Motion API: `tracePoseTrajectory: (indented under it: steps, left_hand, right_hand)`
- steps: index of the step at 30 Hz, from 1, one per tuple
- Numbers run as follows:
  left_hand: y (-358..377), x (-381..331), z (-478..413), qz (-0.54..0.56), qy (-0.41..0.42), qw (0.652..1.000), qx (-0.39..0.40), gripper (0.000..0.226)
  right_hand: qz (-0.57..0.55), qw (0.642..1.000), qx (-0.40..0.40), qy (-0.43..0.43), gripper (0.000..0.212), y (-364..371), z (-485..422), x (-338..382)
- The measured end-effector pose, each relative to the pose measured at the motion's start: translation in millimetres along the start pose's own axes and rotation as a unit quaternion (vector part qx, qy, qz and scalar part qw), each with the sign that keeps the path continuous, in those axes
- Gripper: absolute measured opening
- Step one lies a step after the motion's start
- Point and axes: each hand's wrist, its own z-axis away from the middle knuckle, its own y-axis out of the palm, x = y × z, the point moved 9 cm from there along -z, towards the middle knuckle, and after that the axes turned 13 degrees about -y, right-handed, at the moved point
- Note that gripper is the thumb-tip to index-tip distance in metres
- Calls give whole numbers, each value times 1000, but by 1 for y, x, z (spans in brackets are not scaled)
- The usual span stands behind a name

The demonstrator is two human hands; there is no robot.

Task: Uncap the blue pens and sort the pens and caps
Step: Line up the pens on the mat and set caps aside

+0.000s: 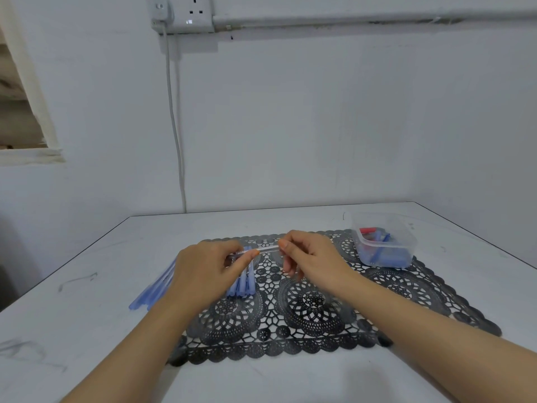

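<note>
- clear pen [266,249]: see-through barrel, roughly level, raised above the mat [305,303], one end pinched in each of the hands, left [203,271] and right [308,257]
- blue pens [242,282]: small bunch side by side on mat, partly hidden by left hand
- more blue pens [151,292]: fanned at mat's left edge
- caps [380,251]: blue, one red, loose in clear tub [406,242] at mat's far right corner

a scuffed white table [87,330] bears a black lace mat [305,315] and, at its left, blue pens [145,295].
</note>
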Motion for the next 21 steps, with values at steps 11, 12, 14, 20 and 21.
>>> tracePoseTrajectory:
  steps: [11, 12, 14, 20, 21]
  left_hand:
    - [-17, -19, 4, -7, 142, 986, -90, 53]
    - [-20, -23, 6, -16, 163, 981, -106, 49]
    - [-23, -27, 8, -38, 195, 972, -124, 40]
    - [1, -12, 0, -122, 160, 976, -80, 30]
    - [1, -3, -5, -126, 117, 982, -74, 34]
  right_hand:
    - [-167, 974, 43, 144, 40, 15, 10, -18]
    - [-176, 971, 46, 156, 40, 17, 10, -21]
    - [-189, 965, 45, 175, 39, 19, 12, -24]
    - [147, 988, 31, 38, 37, 6, 4, -13]
    - [210, 976, 51, -2, 33, 10, 4, -9]
